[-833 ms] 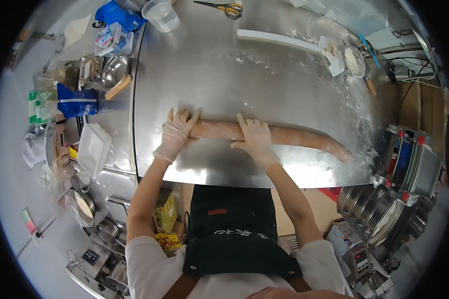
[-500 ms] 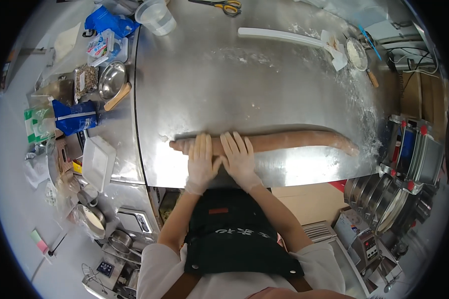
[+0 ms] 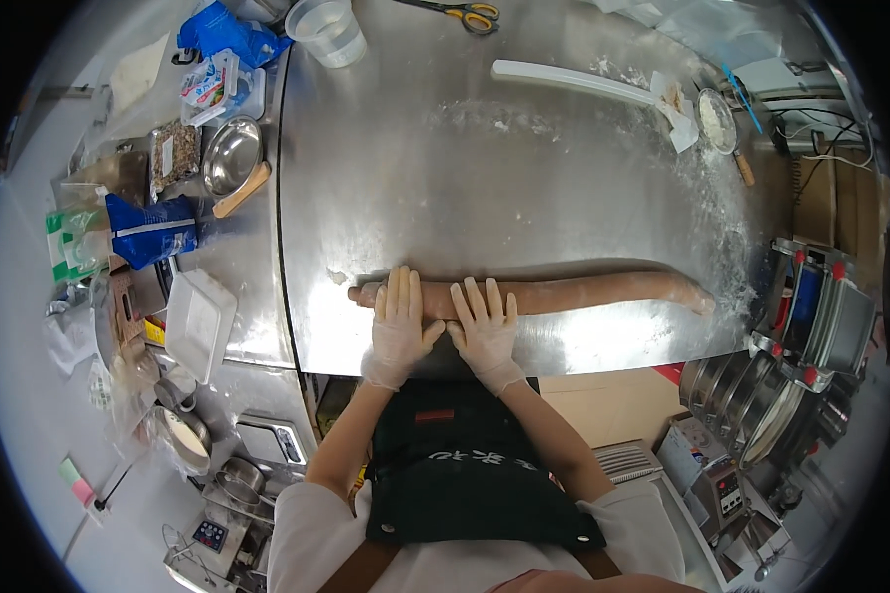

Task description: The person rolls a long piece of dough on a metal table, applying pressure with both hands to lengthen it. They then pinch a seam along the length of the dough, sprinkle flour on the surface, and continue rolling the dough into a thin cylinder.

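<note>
A long brown roll of dough (image 3: 583, 294) lies crosswise along the near edge of the steel worktop (image 3: 405, 188). Its right end curves slightly toward me and carries some flour. My left hand (image 3: 399, 321), in a thin clear glove, rests flat on the roll close to its left end, fingers stretched out. Beside it, my gloved right hand (image 3: 485, 326) also lies on the dough, with fingers spread and pointing away from me. The thumbs nearly meet between the hands. Under the palms the dough is hidden.
Toward the far right lie a white bar (image 3: 574, 82) and a flour sieve (image 3: 717, 121). Scissors (image 3: 470, 16) and a clear plastic tub (image 3: 328, 38) stand at the back. To the left are a steel bowl (image 3: 232, 156) and a white tray (image 3: 200, 324). Metal racks (image 3: 821, 306) flank the right.
My right hand's fingers have spread and drawn back slightly toward me on the dough. The whole view has shifted a little, so the worktop items appear farther right.
</note>
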Demonstrator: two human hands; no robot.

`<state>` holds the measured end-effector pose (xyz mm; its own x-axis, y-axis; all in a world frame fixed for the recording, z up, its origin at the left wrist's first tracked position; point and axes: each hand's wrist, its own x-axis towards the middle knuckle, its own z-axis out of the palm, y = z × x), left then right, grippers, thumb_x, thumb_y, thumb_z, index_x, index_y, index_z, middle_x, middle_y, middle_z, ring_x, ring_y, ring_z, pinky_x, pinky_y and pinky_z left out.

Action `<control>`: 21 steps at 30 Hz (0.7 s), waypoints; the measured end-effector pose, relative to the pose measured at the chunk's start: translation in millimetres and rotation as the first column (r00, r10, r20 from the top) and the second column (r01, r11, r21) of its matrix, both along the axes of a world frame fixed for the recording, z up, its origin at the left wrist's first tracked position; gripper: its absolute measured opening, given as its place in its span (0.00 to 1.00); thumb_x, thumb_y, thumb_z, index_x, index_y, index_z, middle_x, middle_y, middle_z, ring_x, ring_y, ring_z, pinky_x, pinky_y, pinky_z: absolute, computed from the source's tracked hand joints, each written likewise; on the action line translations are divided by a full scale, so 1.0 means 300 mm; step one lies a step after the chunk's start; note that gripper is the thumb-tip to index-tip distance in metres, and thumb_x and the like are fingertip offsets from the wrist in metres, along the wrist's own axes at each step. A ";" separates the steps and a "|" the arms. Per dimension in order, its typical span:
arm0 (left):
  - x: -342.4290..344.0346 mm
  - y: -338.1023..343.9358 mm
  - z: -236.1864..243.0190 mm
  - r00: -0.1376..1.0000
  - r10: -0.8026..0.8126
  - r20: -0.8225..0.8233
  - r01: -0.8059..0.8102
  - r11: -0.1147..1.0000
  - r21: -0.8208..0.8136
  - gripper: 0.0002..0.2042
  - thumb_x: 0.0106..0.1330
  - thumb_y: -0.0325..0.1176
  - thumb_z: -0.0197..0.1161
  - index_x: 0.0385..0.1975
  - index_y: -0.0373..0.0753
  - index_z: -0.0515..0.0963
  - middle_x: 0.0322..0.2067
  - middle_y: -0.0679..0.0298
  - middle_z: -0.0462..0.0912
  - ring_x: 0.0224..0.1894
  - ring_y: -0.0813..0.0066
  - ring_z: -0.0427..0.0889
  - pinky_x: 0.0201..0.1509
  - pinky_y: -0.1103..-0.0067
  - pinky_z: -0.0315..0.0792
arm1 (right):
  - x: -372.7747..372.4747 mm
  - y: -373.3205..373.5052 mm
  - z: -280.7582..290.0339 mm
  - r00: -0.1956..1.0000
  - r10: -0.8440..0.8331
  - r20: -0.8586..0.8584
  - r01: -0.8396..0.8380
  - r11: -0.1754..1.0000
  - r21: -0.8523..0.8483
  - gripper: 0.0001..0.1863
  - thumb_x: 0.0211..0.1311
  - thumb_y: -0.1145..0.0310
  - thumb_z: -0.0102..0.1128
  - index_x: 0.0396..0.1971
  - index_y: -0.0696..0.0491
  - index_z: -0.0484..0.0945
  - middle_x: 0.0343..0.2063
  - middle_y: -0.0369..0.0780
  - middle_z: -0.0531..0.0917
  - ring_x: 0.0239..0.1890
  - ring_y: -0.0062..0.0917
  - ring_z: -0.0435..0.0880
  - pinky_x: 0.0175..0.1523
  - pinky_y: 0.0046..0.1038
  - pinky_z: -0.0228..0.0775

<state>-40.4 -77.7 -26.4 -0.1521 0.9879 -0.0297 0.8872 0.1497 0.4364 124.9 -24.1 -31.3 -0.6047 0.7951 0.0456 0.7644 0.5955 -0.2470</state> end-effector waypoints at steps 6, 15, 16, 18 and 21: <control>-0.187 0.386 -0.036 0.997 0.079 -0.011 -0.080 0.982 -0.171 0.43 0.68 0.61 0.53 0.69 0.25 0.61 0.71 0.40 0.61 0.74 0.45 0.58 0.77 0.50 0.47 | -0.188 0.377 0.032 0.995 -0.091 -0.035 0.091 0.996 -0.017 0.36 0.62 0.44 0.59 0.66 0.49 0.71 0.64 0.41 0.74 0.67 0.40 0.69 0.71 0.49 0.55; -0.103 0.004 -0.001 0.900 -0.297 -0.320 0.296 0.954 -0.053 0.46 0.55 0.57 0.68 0.71 0.35 0.63 0.60 0.51 0.73 0.66 0.57 0.69 0.71 0.59 0.60 | 0.040 0.093 0.070 0.971 0.219 0.091 -0.223 0.975 0.028 0.48 0.48 0.45 0.73 0.68 0.52 0.66 0.56 0.39 0.80 0.61 0.34 0.76 0.68 0.44 0.62; -0.118 0.013 -0.020 0.900 -0.286 -0.327 0.284 0.957 -0.054 0.46 0.55 0.57 0.68 0.71 0.35 0.63 0.60 0.51 0.73 0.66 0.57 0.69 0.71 0.59 0.60 | 0.020 0.115 0.063 0.969 0.231 0.083 -0.234 0.972 0.031 0.48 0.48 0.45 0.73 0.68 0.52 0.66 0.56 0.39 0.80 0.61 0.34 0.76 0.68 0.44 0.62; -0.168 0.063 -0.066 0.857 -0.295 -0.424 0.287 0.954 -0.084 0.45 0.51 0.49 0.74 0.70 0.38 0.65 0.56 0.57 0.75 0.59 0.57 0.74 0.63 0.65 0.69 | -0.044 0.196 0.032 0.972 0.193 0.137 -0.167 0.969 -0.180 0.52 0.44 0.46 0.77 0.69 0.50 0.65 0.57 0.36 0.78 0.60 0.29 0.76 0.66 0.40 0.65; -0.180 0.060 0.064 0.992 -0.121 0.035 0.121 0.993 0.015 0.46 0.59 0.50 0.68 0.73 0.31 0.54 0.57 0.45 0.72 0.58 0.47 0.73 0.63 0.62 0.69 | -0.014 0.218 0.021 0.969 0.201 0.145 -0.171 0.965 -0.197 0.52 0.45 0.47 0.77 0.70 0.50 0.64 0.54 0.34 0.79 0.57 0.27 0.78 0.64 0.37 0.66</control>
<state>-94.4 -59.7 -7.1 -0.0306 0.9993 -0.0202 0.8825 0.0365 0.4690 120.7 41.3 -25.1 -0.7301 0.6534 -0.2000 0.6830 0.6878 -0.2459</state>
